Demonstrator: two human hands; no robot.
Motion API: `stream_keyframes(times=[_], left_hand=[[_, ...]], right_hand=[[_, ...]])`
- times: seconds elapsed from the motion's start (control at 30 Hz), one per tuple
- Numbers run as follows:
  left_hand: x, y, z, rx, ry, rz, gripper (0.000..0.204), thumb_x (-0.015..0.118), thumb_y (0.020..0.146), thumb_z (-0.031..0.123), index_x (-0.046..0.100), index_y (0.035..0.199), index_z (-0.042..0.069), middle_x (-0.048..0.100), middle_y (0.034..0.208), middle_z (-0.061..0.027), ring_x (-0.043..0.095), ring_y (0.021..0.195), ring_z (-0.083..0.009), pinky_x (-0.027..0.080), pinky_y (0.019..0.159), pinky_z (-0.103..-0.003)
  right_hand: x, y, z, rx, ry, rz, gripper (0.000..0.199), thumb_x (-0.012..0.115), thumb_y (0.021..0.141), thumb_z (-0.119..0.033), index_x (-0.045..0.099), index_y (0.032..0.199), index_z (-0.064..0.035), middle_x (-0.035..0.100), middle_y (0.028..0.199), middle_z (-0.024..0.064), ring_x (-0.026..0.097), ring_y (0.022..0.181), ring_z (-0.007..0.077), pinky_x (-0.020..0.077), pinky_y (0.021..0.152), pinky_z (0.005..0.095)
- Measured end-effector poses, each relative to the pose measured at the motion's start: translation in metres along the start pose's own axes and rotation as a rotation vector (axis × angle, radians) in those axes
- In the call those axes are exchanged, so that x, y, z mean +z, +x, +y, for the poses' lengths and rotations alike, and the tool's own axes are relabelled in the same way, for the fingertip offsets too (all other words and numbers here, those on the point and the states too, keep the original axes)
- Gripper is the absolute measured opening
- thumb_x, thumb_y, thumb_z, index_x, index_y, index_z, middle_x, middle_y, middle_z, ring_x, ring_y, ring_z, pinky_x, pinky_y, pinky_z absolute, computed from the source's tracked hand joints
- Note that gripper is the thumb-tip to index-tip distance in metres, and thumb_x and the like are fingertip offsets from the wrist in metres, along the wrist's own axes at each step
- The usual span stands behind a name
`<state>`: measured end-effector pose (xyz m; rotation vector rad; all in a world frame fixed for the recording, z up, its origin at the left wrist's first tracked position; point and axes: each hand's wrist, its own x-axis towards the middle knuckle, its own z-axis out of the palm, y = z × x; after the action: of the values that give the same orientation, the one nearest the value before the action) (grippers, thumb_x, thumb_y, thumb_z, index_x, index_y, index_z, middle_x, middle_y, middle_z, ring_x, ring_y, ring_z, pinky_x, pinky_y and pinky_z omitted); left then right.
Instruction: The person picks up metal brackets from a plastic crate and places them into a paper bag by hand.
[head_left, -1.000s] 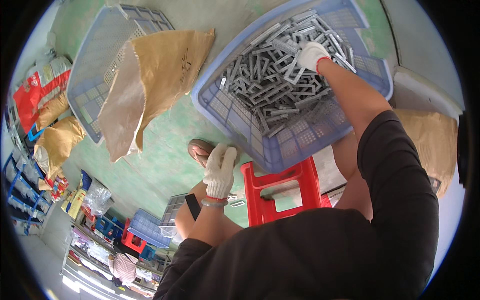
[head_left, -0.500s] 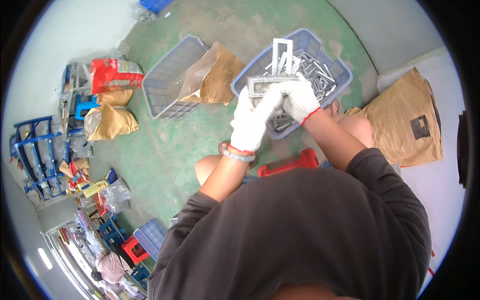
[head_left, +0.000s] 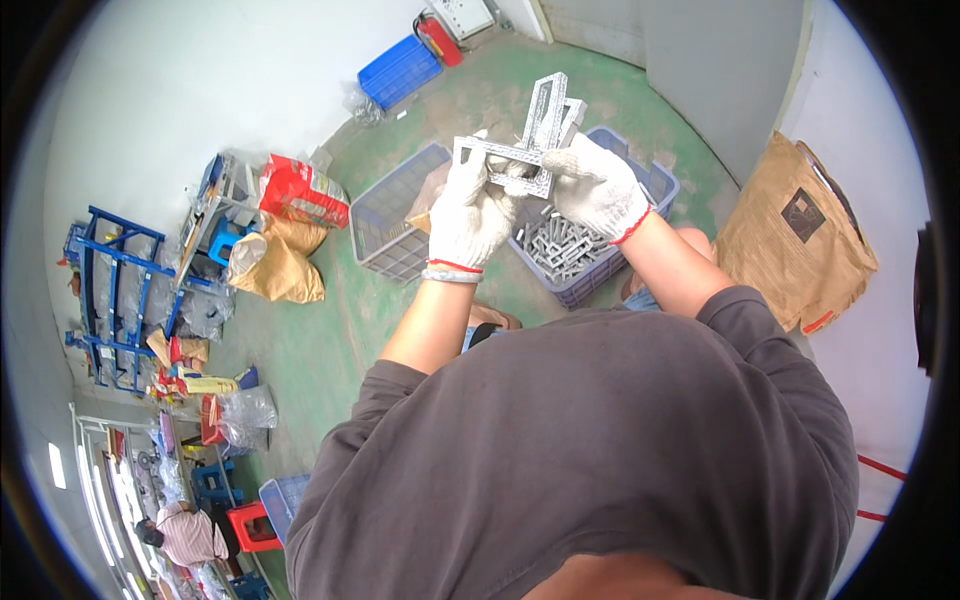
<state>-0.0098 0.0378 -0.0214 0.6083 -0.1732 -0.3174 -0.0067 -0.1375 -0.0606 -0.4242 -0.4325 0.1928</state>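
Both my hands wear white knit gloves with red cuffs and are raised over a grey-blue plastic basket. My left hand is closed on a silvery rectangular metal frame, held crosswise. My right hand has its fingers at the right end of that frame. Two more metal frames stand up, tilted, beside the fingers of my right hand, which seems to grip them; their lower ends are hidden. Many similar small metal pieces lie heaped in the basket below.
Left of it stands another grey basket with a brown paper bag. A large brown paper sack leans at the right wall. Further off are a blue crate, a fire extinguisher, a blue rack and a person.
My view has tilted up, showing more of the far wall. The crosswise frame has turned to show its opening, and my hands have drawn slightly apart.
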Motion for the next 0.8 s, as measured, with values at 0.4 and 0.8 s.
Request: stream_keyframes(times=[0.4,0.8], left_hand=[[-0.001,-0.002,0.016,0.025,-0.246,0.088,0.024,0.064,0.097,0.029,0.062,0.114,0.012,0.059,0.078,0.0024,0.057,0.071,-0.0163,0.055,0.075,-0.038],[-0.003,0.022,0.034,-0.113,-0.315,0.098,0.044,0.067,0.092,0.050,0.057,0.104,0.009,0.056,0.105,-0.0134,0.055,0.103,-0.0334,0.046,0.099,-0.057]], right_hand=[[0.051,-0.005,-0.019,0.081,-0.256,0.050,0.032,0.063,0.087,0.004,0.058,0.118,-0.0002,0.067,0.107,0.0128,0.067,0.100,0.0296,0.0550,0.092,0.0431],[0.071,0.020,-0.048,0.177,-1.596,0.104,0.041,0.078,0.079,-0.017,0.064,0.114,-0.0032,0.069,0.093,0.0063,0.062,0.078,0.0139,0.0528,0.075,0.0311]])
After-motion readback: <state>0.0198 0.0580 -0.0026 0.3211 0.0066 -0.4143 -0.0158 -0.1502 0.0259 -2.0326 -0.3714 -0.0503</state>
